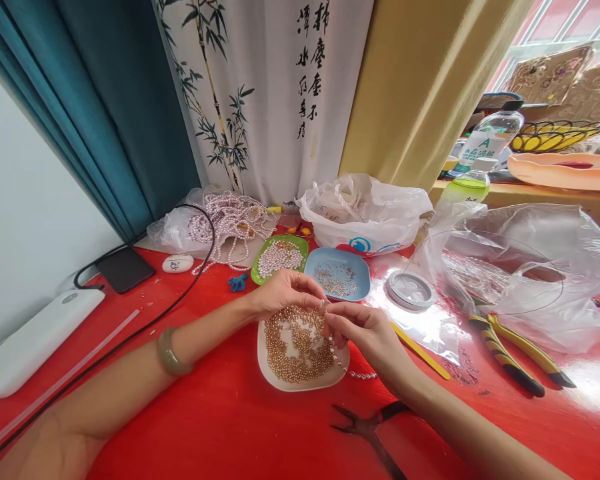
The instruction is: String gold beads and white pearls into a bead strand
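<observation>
Over the white plate of gold beads (300, 350), which sits mid-table with bare red table (220, 413) toward the near edge, the left hand (283, 293) and right hand (363, 330) meet, fingers pinched narrow on a short beaded strand (353, 370) hanging past the plate's right rim.

**Hidden, cropped, too small**

Fingertips of both hands pinch together over the white dish (300, 383); whatever sits between them is too small to tell. Right hand (365, 333) hides part of the bead strand (360, 375). Dark pliers (367, 432) cut off at the near edge. Blue dish (337, 273) contents too fine to identify.
</observation>
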Demonstrator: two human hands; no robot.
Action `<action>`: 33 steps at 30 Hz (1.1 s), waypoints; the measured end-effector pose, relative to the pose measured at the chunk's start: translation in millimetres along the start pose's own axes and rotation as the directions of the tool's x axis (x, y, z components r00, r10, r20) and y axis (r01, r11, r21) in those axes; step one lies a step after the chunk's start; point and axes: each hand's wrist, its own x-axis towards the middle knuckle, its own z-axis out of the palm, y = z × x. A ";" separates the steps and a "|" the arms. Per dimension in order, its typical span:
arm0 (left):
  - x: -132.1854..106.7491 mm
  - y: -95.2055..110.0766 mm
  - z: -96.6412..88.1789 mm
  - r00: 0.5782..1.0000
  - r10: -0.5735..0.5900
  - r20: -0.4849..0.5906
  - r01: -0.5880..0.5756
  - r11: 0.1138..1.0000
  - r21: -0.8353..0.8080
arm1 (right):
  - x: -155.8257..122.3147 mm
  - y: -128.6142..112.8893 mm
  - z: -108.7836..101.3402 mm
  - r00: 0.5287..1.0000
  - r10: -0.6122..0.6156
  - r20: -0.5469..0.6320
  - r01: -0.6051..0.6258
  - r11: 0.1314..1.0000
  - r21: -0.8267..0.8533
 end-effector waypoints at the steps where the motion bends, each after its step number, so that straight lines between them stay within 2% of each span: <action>1: 0.1 0.7 0.3 1.000 0.002 -0.006 -0.002 1.000 0.016 | 0.2 0.7 -0.4 1.000 -0.004 0.001 0.004 1.000 -0.006; 9: -0.8 1.1 2.6 0.999 0.037 0.019 -0.039 0.992 0.120 | -0.1 -0.2 0.1 1.000 0.003 -0.019 -0.003 1.000 -0.007; 16: -3.0 2.7 5.1 0.995 0.094 -0.037 -0.087 0.985 0.149 | 1.1 5.1 -1.7 0.999 0.024 -0.045 -0.023 0.999 0.030; 22: -5.6 7.0 9.9 0.986 0.141 -0.085 -0.126 0.980 0.155 | 0.5 4.8 -4.0 0.989 -0.070 -0.128 0.060 0.995 -0.082; 30: -7.4 8.7 15.3 0.976 0.202 -0.080 -0.184 0.963 0.195 | -0.2 3.4 -3.0 0.995 -0.076 -0.070 0.068 0.991 -0.113; 33: -7.1 7.3 16.1 0.975 0.195 -0.111 -0.170 0.965 0.198 | 1.6 6.7 -5.1 0.995 -0.091 -0.049 0.084 0.987 -0.139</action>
